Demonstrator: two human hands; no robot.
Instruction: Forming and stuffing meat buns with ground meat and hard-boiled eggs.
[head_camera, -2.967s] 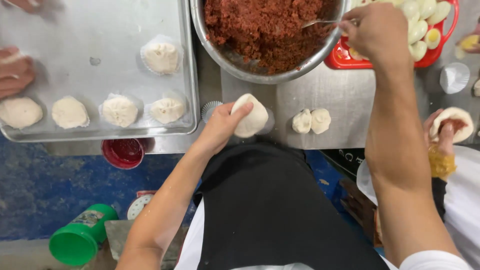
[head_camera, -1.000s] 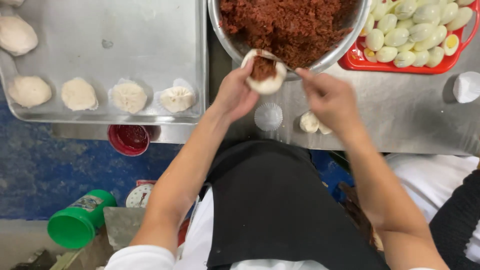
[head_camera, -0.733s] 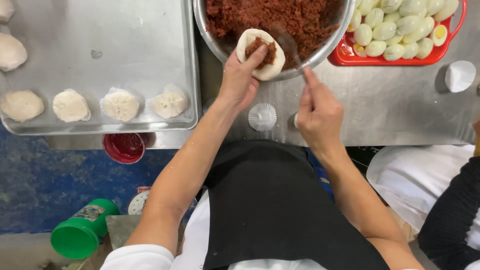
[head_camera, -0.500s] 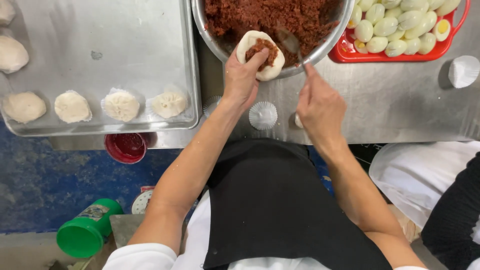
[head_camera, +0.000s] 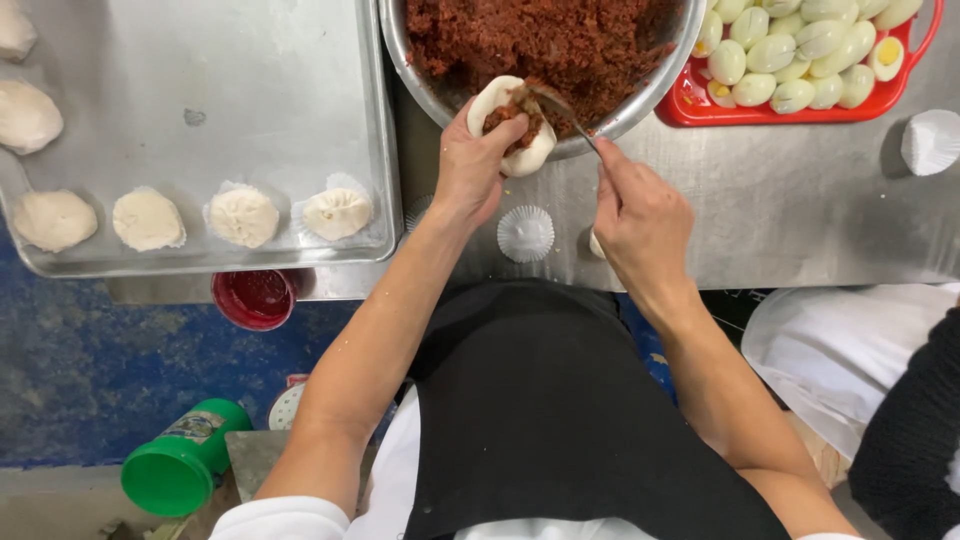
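Note:
My left hand (head_camera: 472, 165) cups a flat round of white dough (head_camera: 505, 125) with reddish-brown filling on it, held at the rim of a large metal bowl (head_camera: 640, 100) full of the same minced filling (head_camera: 540, 40). My right hand (head_camera: 640, 215) grips a metal spoon (head_camera: 560, 105) whose tip presses into the filling on the dough. A white paper cupcake liner (head_camera: 526, 232) lies on the steel table just below both hands.
A metal tray (head_camera: 200, 120) at the left holds several shaped buns on paper liners. A red tray (head_camera: 800, 60) of halved boiled eggs sits at the upper right. Another liner (head_camera: 932, 140) lies far right. A red cup (head_camera: 255, 298) and a green-lidded jar (head_camera: 180, 470) are below the table.
My left hand carried the dough from the table up to the bowl's rim. My right hand scooped filling onto it and now presses it in with the spoon.

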